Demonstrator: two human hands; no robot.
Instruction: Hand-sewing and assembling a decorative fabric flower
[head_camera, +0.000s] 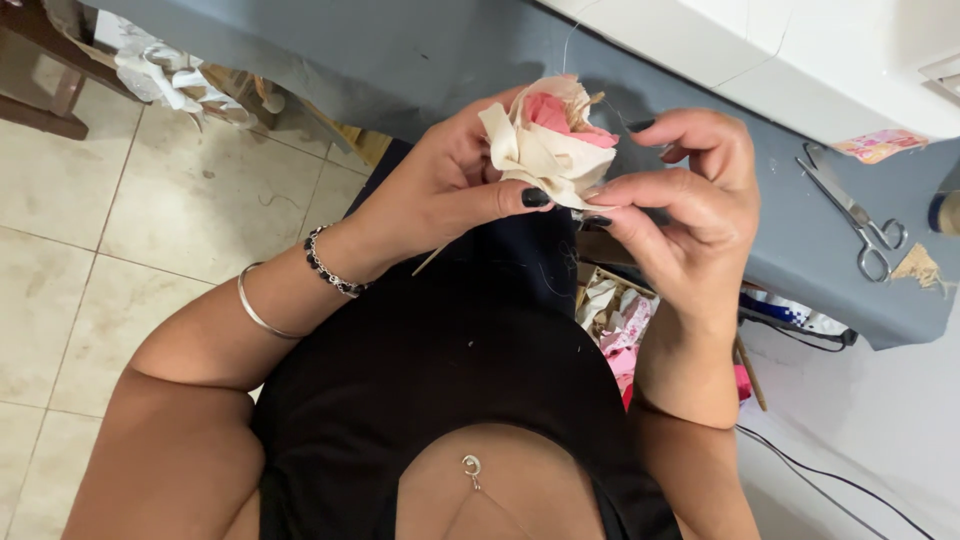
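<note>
Pinching cloth flower (548, 138) tight: left hand (440, 190) grips side, right hand (690, 200) fingertips nip edge (thread near). Loose grip, petals unfold.

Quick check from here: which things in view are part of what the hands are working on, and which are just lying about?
In hand:
fabric flower, gripped by left hand and right hand
thin stick under the flower

Lying about:
scissors on the grey table
fabric scraps below the table
white machine

One fabric flower (550, 135), one scissors (855, 215)
</note>
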